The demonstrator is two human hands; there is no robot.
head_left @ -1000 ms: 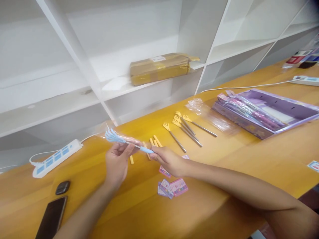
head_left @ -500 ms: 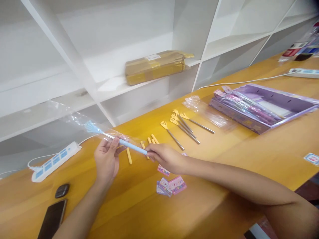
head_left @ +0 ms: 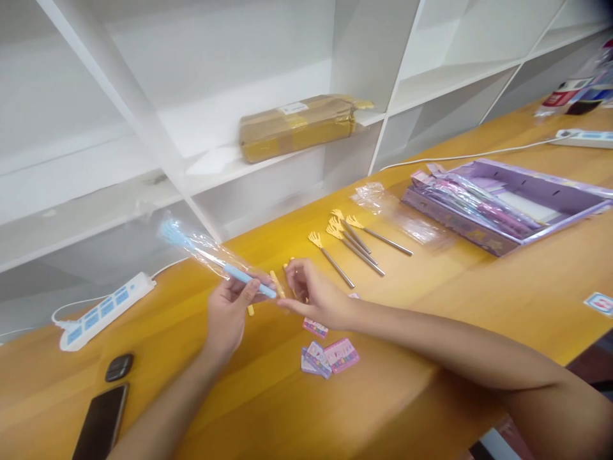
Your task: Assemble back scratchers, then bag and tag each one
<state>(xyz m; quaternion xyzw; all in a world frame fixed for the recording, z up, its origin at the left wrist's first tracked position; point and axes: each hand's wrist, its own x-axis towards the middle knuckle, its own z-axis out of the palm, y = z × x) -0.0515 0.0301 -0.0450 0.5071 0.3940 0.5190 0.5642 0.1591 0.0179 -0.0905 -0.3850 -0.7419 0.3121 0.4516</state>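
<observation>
My left hand [head_left: 234,306] is closed round the blue handle of a back scratcher [head_left: 242,276], which tilts up to the left. Its pale blue claw end lies inside a clear plastic sleeve [head_left: 205,246]. By the handle's lower end is my right hand [head_left: 318,291], thumb and fingers apart, with nothing held. Behind the hands lie short yellow handles [head_left: 276,282], partly hidden. Several yellow claw heads on metal rods [head_left: 338,267] rest on the table to the right. Small printed cards [head_left: 341,355] lie below my right hand.
A purple box [head_left: 507,239] of wrapped scratchers stands at the right, beside loose clear wrappers [head_left: 419,228]. At the left are a power strip [head_left: 108,312], a black mouse-shaped object [head_left: 119,367] and a phone [head_left: 100,421]. A taped parcel [head_left: 297,131] sits on the shelf.
My left hand has slid right and down to the handle's lower part. My right hand has let go of the handle end and spread its fingers. The sleeve now hangs closer around the claw.
</observation>
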